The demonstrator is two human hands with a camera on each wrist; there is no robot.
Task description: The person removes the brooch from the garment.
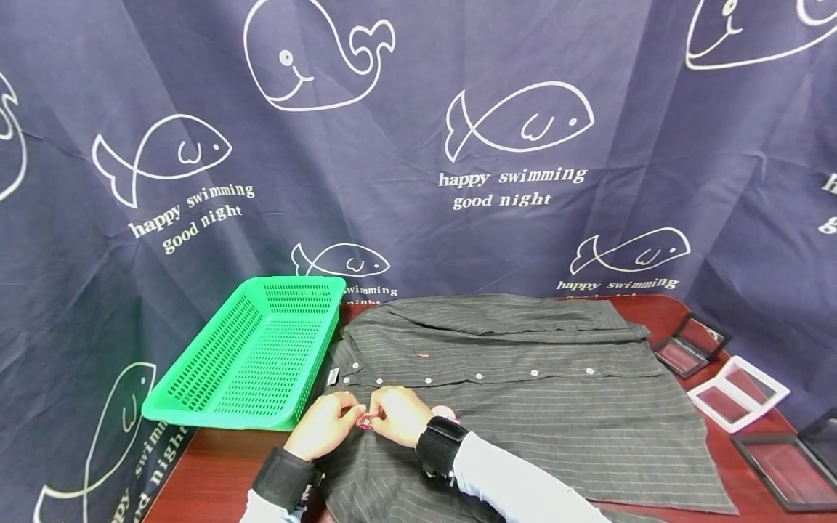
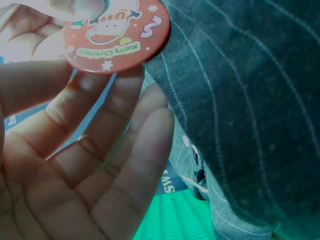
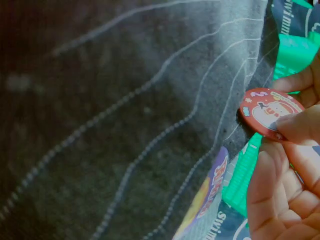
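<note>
Round red badge (image 3: pixel 265 107), snowflakes and "Merry Christmas" on its face, was up between the fingertips, close against the cloth of a dark striped shirt (image 1: pixel 536 407). Head view put it at the end of the shirt nearer the green basket (image 1: pixel 209 419).

Right hand (image 1: pixel 402 415): closed in a pinch, thumb laid on the badge face, fingers behind. Left hand (image 1: pixel 327 425): partly closed, fingertips drawn in at the rim and seemingly pinching there, outer fingers loosely bent. Badge back hidden; could not tell whether it bore a clasp or whether cloth was caught behind.

Handling, my judgement: the right thumb served best as the steady point, leaving the left fingertips the fine work at the rim. The face looked slick, so even, light pressure seemed safer than a hard squeeze. Cloth looked thin and loose, likely to bunch; it wanted smoothing flat beside the badge. With fingers of 2 hands crowded behind 1 small disc, slow movement was wise, in case of a sharp point there.
</note>
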